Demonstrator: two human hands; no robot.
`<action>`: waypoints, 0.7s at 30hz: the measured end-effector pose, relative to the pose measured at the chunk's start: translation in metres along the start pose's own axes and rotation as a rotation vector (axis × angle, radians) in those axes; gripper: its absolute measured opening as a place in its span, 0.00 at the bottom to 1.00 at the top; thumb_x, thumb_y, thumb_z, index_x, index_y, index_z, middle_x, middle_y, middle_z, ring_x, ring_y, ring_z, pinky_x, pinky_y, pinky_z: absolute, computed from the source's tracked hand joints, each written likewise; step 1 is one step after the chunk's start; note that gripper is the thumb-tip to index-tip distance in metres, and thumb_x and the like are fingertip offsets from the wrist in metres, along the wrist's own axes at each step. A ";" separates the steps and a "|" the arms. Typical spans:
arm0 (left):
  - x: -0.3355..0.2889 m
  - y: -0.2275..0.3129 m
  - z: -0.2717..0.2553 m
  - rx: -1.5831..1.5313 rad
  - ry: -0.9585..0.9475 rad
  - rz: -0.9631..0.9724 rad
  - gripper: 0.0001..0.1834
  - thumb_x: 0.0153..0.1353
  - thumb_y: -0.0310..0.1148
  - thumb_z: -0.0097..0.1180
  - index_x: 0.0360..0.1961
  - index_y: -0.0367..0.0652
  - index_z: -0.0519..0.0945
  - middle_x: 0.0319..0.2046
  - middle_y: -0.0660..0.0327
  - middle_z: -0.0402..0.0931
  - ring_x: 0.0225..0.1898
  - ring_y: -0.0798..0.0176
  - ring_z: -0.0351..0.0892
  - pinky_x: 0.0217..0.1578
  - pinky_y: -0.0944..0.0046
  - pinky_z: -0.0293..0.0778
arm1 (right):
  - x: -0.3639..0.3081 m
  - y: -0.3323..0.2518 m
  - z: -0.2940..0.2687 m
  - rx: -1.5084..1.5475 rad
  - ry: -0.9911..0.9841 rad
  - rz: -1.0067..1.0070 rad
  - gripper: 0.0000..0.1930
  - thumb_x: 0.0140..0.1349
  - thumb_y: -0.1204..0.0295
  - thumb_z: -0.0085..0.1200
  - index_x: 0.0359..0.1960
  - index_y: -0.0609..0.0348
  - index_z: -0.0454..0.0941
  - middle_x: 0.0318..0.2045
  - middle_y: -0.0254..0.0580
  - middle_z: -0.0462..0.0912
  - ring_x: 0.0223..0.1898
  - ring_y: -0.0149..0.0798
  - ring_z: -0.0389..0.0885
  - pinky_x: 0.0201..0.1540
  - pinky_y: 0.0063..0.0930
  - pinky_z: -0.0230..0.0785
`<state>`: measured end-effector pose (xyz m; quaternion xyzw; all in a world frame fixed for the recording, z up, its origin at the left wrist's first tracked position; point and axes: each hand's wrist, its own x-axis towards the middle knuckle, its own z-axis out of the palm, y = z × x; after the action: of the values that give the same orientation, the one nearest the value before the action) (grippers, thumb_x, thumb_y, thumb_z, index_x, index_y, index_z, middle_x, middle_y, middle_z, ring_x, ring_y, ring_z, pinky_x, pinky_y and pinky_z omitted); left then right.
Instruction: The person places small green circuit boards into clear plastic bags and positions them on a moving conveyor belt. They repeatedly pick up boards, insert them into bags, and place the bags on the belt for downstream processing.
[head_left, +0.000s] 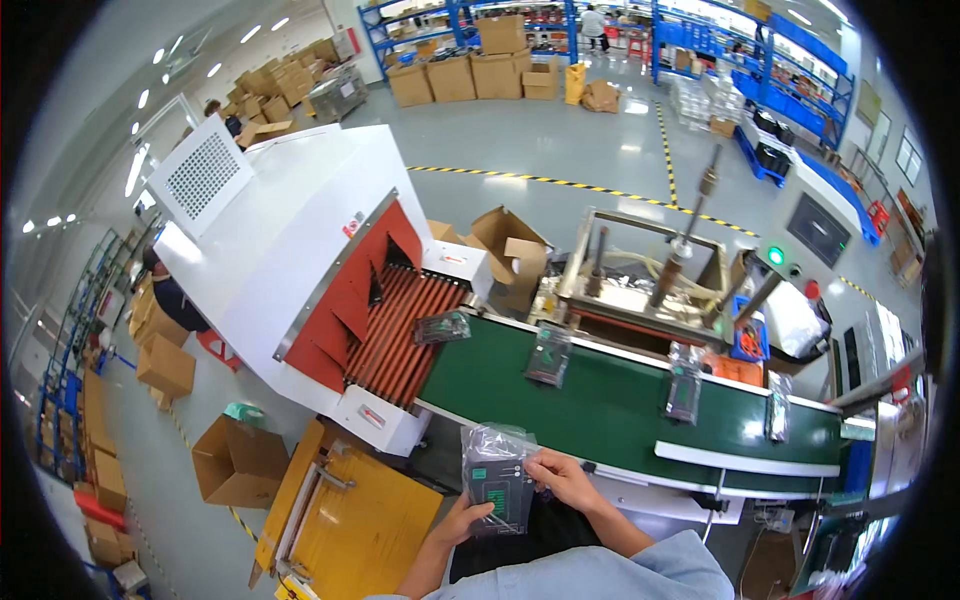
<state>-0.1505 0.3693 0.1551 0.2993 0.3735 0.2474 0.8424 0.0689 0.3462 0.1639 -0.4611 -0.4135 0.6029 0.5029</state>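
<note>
A flat dark package in a clear plastic bag [500,488] is held up in front of me, at the near edge of the conveyor. My left hand [463,520] grips its lower left side, the thumb across the front. Closed on the upper right edge is my right hand [565,480]. Loose clear film stands up above the package's top. Beyond my hands, similar bagged packages lie spaced along the green conveyor belt [610,410]. One bagged package [442,327] rests on the red-brown rollers [400,315] at the belt's left end.
At left stands a big white machine [300,220] with a red slit curtain [340,310]. A yellow table [365,520] and an open carton [240,460] are near left. A metal-framed press [650,270] and control panel [815,225] stand behind the belt. A white guide rail [745,460] runs along the near side.
</note>
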 end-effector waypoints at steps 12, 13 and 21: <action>0.014 -0.069 0.124 -0.123 -0.352 -0.148 0.24 0.52 0.28 0.51 0.52 0.34 0.65 0.44 0.52 0.73 0.44 0.56 0.76 0.45 0.56 0.73 | -0.191 -0.011 -0.072 -0.387 0.366 -0.137 0.10 0.61 0.68 0.49 0.29 0.64 0.75 0.21 0.36 0.69 0.25 0.30 0.67 0.28 0.23 0.60; 0.018 -0.069 0.142 -0.156 -0.399 -0.149 0.25 0.52 0.30 0.52 0.52 0.33 0.65 0.45 0.50 0.72 0.45 0.55 0.75 0.45 0.55 0.73 | -0.205 -0.014 -0.078 -0.373 0.419 -0.127 0.10 0.61 0.68 0.49 0.29 0.64 0.74 0.21 0.36 0.69 0.25 0.30 0.67 0.28 0.23 0.60; 0.050 -0.098 0.216 -0.217 -0.562 -0.140 0.36 0.49 0.36 0.54 0.59 0.35 0.57 0.52 0.39 0.64 0.50 0.41 0.69 0.49 0.43 0.68 | -0.315 -0.025 -0.246 -0.496 1.098 -0.191 0.12 0.62 0.70 0.45 0.22 0.63 0.68 0.20 0.31 0.66 0.25 0.25 0.63 0.27 0.22 0.57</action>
<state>0.0663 0.2637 0.1806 0.2381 0.1169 0.1347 0.9547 0.3354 0.0470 0.1745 -0.7688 -0.2614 0.1152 0.5721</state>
